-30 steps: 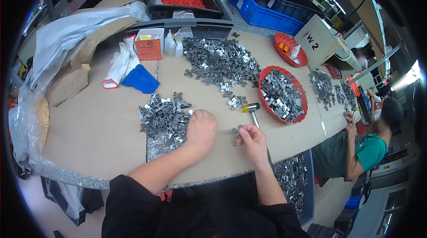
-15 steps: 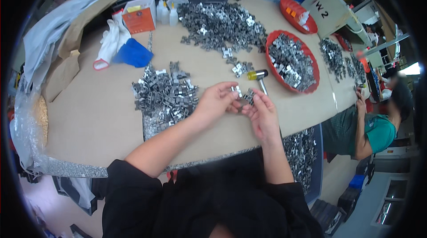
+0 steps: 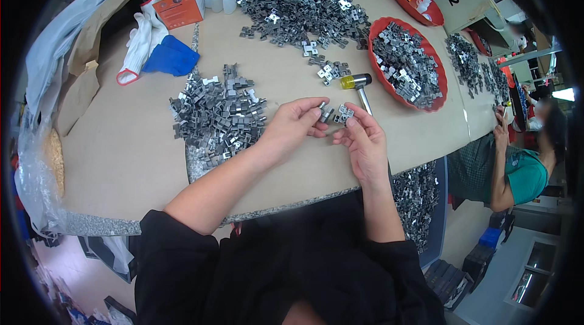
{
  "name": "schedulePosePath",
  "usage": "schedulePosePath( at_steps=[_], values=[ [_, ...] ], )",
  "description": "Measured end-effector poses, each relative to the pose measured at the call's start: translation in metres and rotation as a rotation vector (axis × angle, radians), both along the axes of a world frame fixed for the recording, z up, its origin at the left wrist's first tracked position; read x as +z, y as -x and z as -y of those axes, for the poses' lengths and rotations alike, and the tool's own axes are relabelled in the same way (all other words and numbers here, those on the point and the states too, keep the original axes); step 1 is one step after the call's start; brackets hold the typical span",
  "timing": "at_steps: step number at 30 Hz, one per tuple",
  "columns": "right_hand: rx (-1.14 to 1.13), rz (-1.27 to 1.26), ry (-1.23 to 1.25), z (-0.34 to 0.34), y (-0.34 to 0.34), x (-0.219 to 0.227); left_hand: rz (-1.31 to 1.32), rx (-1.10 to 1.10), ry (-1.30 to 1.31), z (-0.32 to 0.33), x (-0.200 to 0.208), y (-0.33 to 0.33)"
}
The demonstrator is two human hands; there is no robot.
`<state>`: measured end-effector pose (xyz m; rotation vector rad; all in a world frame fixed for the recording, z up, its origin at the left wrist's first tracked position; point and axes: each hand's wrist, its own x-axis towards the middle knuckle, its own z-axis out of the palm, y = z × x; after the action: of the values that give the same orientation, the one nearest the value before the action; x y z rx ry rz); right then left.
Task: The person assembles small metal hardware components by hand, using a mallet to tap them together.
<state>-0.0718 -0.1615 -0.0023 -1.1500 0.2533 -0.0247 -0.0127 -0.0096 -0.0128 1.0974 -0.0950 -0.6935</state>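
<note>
Over the middle of the table, my left hand (image 3: 293,123) pinches a small grey metal part (image 3: 325,112) between thumb and fingers. Close beside it, my right hand (image 3: 365,142) grips another small metal part (image 3: 344,113), with flat lobes turned up. A narrow gap seems to separate the two parts. Just beyond my hands lies a mallet (image 3: 356,81) with a yellow and black head and a metal handle. Past it is a small cluster of metal parts (image 3: 332,71). Left of my left forearm spreads a heap of similar parts (image 3: 219,118).
A large heap of parts (image 3: 301,12) covers the far table, beside a red bowl of parts (image 3: 443,76). White bottles (image 3: 229,1), an orange-and-white box (image 3: 178,9) and gloves (image 3: 141,45) stand or lie far left. A bin (image 3: 439,228) is below right; a co-worker (image 3: 526,176) sits further right.
Both hands have moved slightly apart, and the parts in them have turned. The whole view has shifted a little, with the table's things higher up in the picture.
</note>
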Motion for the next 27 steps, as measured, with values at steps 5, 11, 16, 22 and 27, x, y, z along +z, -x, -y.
schedulePosePath(
  at_steps=[5,11,16,22,27],
  values=[
    [0.031,0.058,-0.003,0.002,0.002,0.002,0.012,-0.041,-0.001,0.000,0.006,0.002],
    [0.027,0.078,0.113,0.001,0.003,-0.001,-0.031,-0.042,-0.135,0.002,0.005,0.000],
    [0.020,0.024,0.076,0.003,0.003,-0.001,-0.065,-0.088,-0.093,0.001,0.008,0.001],
    [0.008,0.037,-0.001,0.008,0.005,0.007,-0.077,-0.133,0.001,-0.001,0.005,-0.002],
    [-0.046,0.040,0.041,0.014,0.006,0.001,-0.024,-0.169,-0.072,-0.002,0.013,0.000]
  ],
)
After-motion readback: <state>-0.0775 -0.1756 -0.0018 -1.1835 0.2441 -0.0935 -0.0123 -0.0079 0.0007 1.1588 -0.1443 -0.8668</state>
